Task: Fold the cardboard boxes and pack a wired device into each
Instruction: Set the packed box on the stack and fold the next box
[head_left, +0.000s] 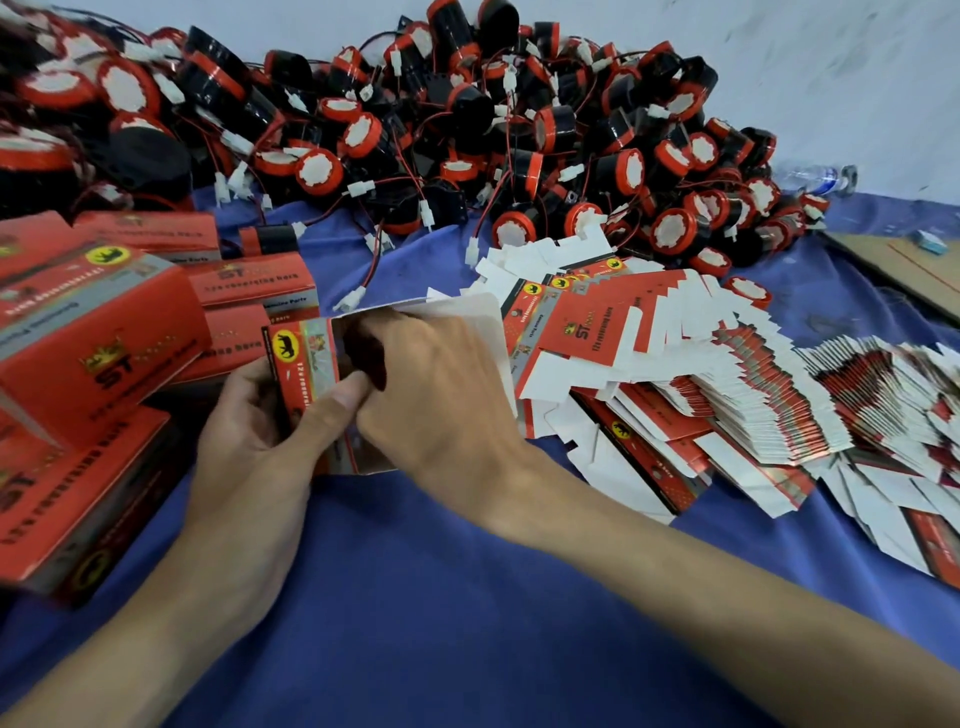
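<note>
A red cardboard box (304, 371) with a yellow logo is held upright over the blue cloth, its white flaps open at the top. My left hand (249, 431) grips its left side from below. My right hand (441, 395) reaches into the box's open end, fingers curled inside; what they hold is hidden. A big heap of black-and-red wired devices (467, 130) with white connectors lies behind. Flat unfolded box blanks (675, 374) are fanned out to the right.
Folded red boxes (93, 332) are stacked at the left. A blue cloth (441, 597) covers the work surface. A plastic bottle (815, 179) lies at the far right by the wall, with brown cardboard (914, 270) near the right edge.
</note>
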